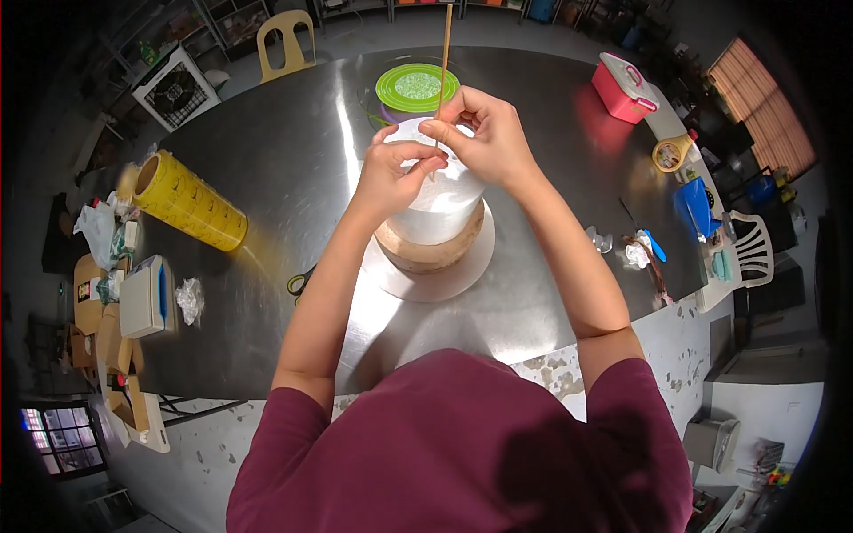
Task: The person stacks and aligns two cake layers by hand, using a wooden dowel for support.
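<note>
A thin wooden stick (446, 53) stands almost upright above a white cylinder (433, 218). My right hand (487, 133) pinches the stick between thumb and fingers. Lower down, my left hand (395, 175) has its fingertips closed around the stick close to the cylinder's top; whether the tip goes into the cylinder is hard to make out. Under the white cylinder is a wider tan, wood-coloured round layer (425, 254), resting on a white round board (444, 289). A round green-rimmed disc (388, 87) lies just behind the cylinder.
On the steel table (551, 133), a large yellow roll (197, 204) lies to the left, near a white scale-like box (142, 298) and crumpled plastic (189, 300). Scissors (298, 282) lie left of the board. A pink box (617, 93) and a blue dustpan-like item (696, 209) are at right.
</note>
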Motion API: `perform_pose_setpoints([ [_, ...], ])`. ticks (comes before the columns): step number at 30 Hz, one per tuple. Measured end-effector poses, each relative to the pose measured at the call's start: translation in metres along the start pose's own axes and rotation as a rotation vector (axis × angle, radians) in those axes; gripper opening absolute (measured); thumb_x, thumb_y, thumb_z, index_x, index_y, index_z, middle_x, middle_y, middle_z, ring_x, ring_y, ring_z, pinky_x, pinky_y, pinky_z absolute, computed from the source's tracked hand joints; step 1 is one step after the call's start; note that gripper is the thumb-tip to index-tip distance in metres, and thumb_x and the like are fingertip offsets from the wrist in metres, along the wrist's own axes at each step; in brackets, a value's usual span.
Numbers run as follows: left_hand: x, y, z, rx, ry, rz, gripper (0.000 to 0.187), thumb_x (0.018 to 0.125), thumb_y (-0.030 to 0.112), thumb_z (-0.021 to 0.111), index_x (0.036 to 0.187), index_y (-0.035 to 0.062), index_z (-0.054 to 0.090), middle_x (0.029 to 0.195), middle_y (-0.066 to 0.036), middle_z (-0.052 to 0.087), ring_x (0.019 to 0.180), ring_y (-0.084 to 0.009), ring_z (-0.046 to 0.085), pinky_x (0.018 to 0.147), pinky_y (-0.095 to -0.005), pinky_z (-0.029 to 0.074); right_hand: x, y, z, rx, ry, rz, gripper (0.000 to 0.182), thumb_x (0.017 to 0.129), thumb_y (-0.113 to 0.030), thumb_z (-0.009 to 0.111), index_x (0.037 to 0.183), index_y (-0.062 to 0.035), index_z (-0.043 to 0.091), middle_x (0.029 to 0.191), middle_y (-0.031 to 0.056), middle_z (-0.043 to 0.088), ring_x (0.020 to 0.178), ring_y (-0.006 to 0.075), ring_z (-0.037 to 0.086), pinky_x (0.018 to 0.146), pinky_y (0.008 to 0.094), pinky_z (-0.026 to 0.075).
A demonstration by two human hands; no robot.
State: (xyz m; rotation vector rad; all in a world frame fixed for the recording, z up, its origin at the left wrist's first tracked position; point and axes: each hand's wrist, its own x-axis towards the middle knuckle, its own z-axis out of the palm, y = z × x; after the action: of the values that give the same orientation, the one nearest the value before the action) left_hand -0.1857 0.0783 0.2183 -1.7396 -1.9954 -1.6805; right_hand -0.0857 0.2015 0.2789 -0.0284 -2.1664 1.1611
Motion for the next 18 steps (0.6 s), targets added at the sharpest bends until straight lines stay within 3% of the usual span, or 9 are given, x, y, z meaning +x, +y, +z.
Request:
perform_pose_setpoints([
  [2,0.0,-0.001,-0.001,0.016,-0.021,0.03,0.006,0.079,0.016,0.065,0.078,0.0116,0.069,0.072,0.002,0.068,0.079,-0.0127,0.064,0.104,-0.0465,0.024,-0.003,0.004,0.006,-0.007,0.091,-0.05,0.025,0.071,-0.019,0.076,0.069,-0.0015,0.058,0.063,0.0068,0.062,0.059,0.0127,0.059,0.058,0.0272,0.048],
  [8,0.001,-0.004,0.001,0.021,-0.047,0.125,0.005,0.078,0.01,0.063,0.077,0.0081,0.067,0.076,-0.001,0.068,0.084,-0.0167,0.063,0.103,-0.0468,0.025,-0.012,-0.004,0.016,-0.105,0.226,-0.08,0.026,0.071,-0.017,0.075,0.066,-0.0017,0.054,0.062,0.0076,0.061,0.056,0.0165,0.058,0.055,0.0282,0.047],
  [11,0.002,-0.011,0.002,0.008,-0.038,0.159,0.003,0.075,0.007,0.064,0.077,0.0068,0.066,0.076,-0.003,0.067,0.082,-0.0195,0.063,0.103,-0.0467,0.028,-0.014,-0.007,0.021,-0.2,0.239,0.004,0.024,0.073,-0.016,0.074,0.068,-0.0014,0.055,0.063,0.0041,0.06,0.059,0.0093,0.056,0.057,0.0249,0.047],
  [16,0.002,0.001,0.004,-0.088,0.214,0.069,0.006,0.069,0.009,0.069,0.075,0.008,0.068,0.073,-0.004,0.068,0.073,-0.0211,0.065,0.101,-0.0459,0.034,-0.013,-0.012,0.025,-0.268,0.253,0.023,0.026,0.073,-0.02,0.074,0.069,-0.0013,0.057,0.062,0.0047,0.06,0.059,0.0109,0.058,0.056,0.0261,0.047],
  [18,0.002,-0.001,0.005,-0.063,0.207,0.056,0.004,0.07,0.01,0.07,0.073,0.0087,0.069,0.07,-0.003,0.068,0.07,-0.0196,0.065,0.1,-0.0453,0.035,-0.008,-0.016,0.021,-0.288,0.19,0.068,0.025,0.073,-0.019,0.074,0.069,-0.001,0.058,0.063,0.0049,0.061,0.06,0.0101,0.059,0.057,0.0256,0.048],
])
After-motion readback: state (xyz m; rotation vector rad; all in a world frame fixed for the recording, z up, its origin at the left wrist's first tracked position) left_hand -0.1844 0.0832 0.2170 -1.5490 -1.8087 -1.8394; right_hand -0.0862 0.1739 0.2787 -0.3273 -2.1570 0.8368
